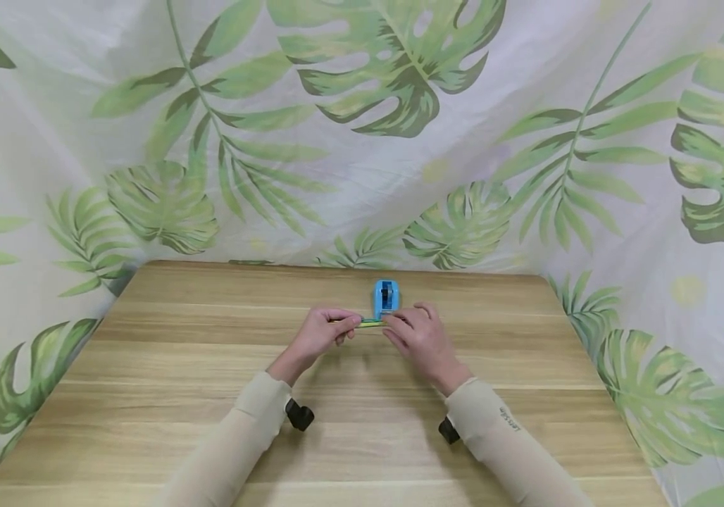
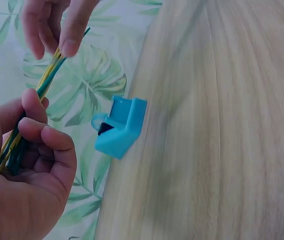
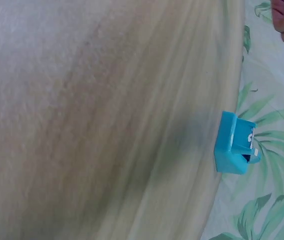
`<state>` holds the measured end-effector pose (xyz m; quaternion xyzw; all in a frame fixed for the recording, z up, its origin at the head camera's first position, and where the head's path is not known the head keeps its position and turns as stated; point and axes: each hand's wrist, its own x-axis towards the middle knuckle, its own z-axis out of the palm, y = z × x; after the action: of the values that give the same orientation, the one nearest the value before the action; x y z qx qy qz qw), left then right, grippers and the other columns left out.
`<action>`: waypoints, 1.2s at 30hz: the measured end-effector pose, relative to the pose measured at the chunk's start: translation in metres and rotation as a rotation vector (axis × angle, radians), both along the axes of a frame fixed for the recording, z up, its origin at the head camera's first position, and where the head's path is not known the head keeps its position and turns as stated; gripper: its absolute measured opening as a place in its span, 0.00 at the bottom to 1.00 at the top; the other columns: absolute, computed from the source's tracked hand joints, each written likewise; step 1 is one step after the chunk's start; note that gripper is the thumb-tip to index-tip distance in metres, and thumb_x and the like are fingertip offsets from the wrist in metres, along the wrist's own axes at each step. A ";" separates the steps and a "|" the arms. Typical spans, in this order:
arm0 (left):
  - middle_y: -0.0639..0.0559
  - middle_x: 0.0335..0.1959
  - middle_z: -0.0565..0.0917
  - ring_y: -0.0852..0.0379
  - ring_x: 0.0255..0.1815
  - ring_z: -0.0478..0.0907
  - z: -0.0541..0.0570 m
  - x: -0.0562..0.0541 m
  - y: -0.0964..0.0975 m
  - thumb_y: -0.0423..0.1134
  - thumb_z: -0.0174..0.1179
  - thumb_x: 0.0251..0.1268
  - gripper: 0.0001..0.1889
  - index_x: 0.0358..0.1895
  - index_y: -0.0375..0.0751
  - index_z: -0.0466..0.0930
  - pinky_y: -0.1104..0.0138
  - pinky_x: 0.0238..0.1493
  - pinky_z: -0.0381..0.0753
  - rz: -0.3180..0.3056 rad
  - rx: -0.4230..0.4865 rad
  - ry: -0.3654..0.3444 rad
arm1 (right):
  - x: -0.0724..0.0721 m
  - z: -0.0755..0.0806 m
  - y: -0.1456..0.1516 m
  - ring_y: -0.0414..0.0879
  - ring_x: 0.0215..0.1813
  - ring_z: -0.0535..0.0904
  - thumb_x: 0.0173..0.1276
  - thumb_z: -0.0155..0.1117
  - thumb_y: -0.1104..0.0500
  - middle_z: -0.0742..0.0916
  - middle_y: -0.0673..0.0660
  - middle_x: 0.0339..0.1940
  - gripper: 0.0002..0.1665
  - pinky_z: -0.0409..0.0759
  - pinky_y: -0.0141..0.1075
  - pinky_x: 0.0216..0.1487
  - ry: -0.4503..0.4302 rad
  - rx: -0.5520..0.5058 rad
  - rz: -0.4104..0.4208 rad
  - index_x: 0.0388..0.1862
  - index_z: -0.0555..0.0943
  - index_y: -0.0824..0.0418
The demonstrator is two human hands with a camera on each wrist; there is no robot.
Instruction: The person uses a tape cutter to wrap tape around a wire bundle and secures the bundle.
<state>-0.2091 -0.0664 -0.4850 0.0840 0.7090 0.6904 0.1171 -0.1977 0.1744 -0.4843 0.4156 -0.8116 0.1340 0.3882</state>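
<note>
A bundle of thin green and yellow strands [image 1: 371,324], wire-like, is held level above the table between both hands. My left hand [image 1: 327,331] grips one end; in the left wrist view its fingers curl round the strands [image 2: 45,82]. At the other end, my right hand [image 1: 422,340] pinches the bundle between thumb and fingers. Just beyond the hands stands a blue tape dispenser [image 1: 377,301], its near end close to the right fingertips. The right wrist view shows the dispenser [image 3: 225,145] but not the strands; only part of a hand appears at its upper right corner.
The wooden table [image 1: 210,394] reaches back to a hanging cloth [image 1: 362,169] printed with green leaves. The dispenser stands near the table's far edge. Dark wrist cameras [image 1: 300,415] are strapped below both sleeves.
</note>
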 end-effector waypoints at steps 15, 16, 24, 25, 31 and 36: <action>0.43 0.24 0.84 0.60 0.22 0.73 0.005 0.007 0.004 0.34 0.64 0.70 0.10 0.46 0.29 0.87 0.71 0.25 0.72 0.007 0.022 0.012 | 0.002 -0.004 -0.009 0.49 0.40 0.83 0.53 0.81 0.62 0.87 0.56 0.40 0.21 0.77 0.48 0.49 0.013 -0.067 -0.010 0.47 0.88 0.63; 0.41 0.25 0.84 0.60 0.22 0.73 0.005 0.007 0.004 0.34 0.64 0.70 0.10 0.46 0.30 0.88 0.70 0.25 0.73 0.006 0.016 0.013 | 0.002 -0.004 -0.009 0.49 0.40 0.83 0.52 0.82 0.62 0.87 0.56 0.40 0.22 0.77 0.48 0.48 0.009 -0.069 -0.008 0.47 0.88 0.63; 0.44 0.26 0.86 0.57 0.23 0.73 0.009 0.011 -0.001 0.38 0.65 0.70 0.11 0.49 0.35 0.88 0.70 0.24 0.68 -0.006 -0.076 0.091 | 0.005 -0.004 -0.011 0.48 0.40 0.82 0.58 0.78 0.60 0.86 0.55 0.40 0.18 0.76 0.45 0.48 -0.075 -0.056 -0.038 0.48 0.88 0.63; 0.46 0.25 0.86 0.56 0.23 0.73 0.009 0.011 -0.001 0.39 0.65 0.70 0.12 0.49 0.36 0.88 0.71 0.23 0.66 -0.010 -0.087 0.106 | 0.005 -0.004 -0.011 0.48 0.41 0.82 0.60 0.77 0.60 0.86 0.55 0.40 0.17 0.76 0.45 0.48 -0.091 -0.049 -0.045 0.48 0.88 0.62; 0.47 0.26 0.86 0.54 0.26 0.74 0.011 0.012 -0.005 0.39 0.65 0.70 0.12 0.49 0.37 0.89 0.71 0.25 0.70 -0.039 -0.134 0.193 | 0.008 0.000 -0.012 0.47 0.40 0.80 0.68 0.71 0.57 0.85 0.53 0.39 0.13 0.75 0.42 0.44 -0.198 -0.014 -0.068 0.48 0.87 0.61; 0.43 0.27 0.86 0.57 0.25 0.74 0.017 0.014 -0.005 0.36 0.64 0.71 0.11 0.49 0.33 0.88 0.71 0.24 0.69 -0.065 -0.148 0.239 | 0.010 0.005 -0.012 0.43 0.35 0.79 0.73 0.66 0.56 0.84 0.49 0.36 0.07 0.76 0.39 0.38 -0.350 0.026 -0.078 0.44 0.84 0.57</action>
<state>-0.1950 -0.0717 -0.4682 0.1799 0.7638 0.6170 0.0601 -0.1876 0.1625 -0.4795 0.3591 -0.8840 0.1785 0.2404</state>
